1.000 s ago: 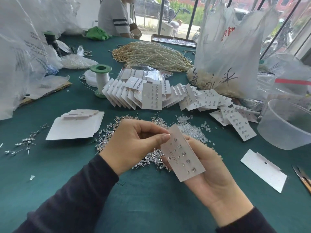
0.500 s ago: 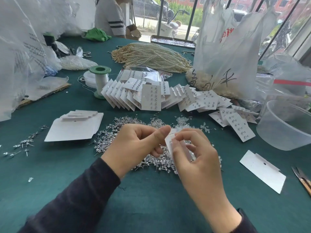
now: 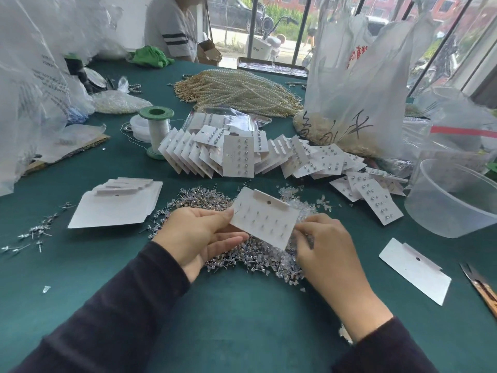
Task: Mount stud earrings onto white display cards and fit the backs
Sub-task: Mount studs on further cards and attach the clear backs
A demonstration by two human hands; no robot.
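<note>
My left hand (image 3: 199, 235) pinches the left edge of a white display card (image 3: 265, 219), thumb on top. The card is turned back-side up, with rows of stud posts poking through it. My right hand (image 3: 328, 246) sits at the card's lower right corner with curled fingers; their tips are hidden, so I cannot tell what they hold. Under both hands lies a pile of loose stud earrings (image 3: 199, 200), and clear backs (image 3: 304, 203) are heaped just right of it. Filled cards (image 3: 239, 157) are fanned out behind.
A stack of blank cards (image 3: 115, 208) lies left, one blank card (image 3: 414, 270) right. A clear plastic tub (image 3: 451, 200) and snips (image 3: 481, 289) are at the right edge. Behind stand a thread spool (image 3: 156, 130), pearl strands (image 3: 242, 90), plastic bags (image 3: 357, 90) and another person (image 3: 172, 28).
The card has been flipped from face up to back up. It passed from my right hand into my left, and my right hand dropped to its lower right corner.
</note>
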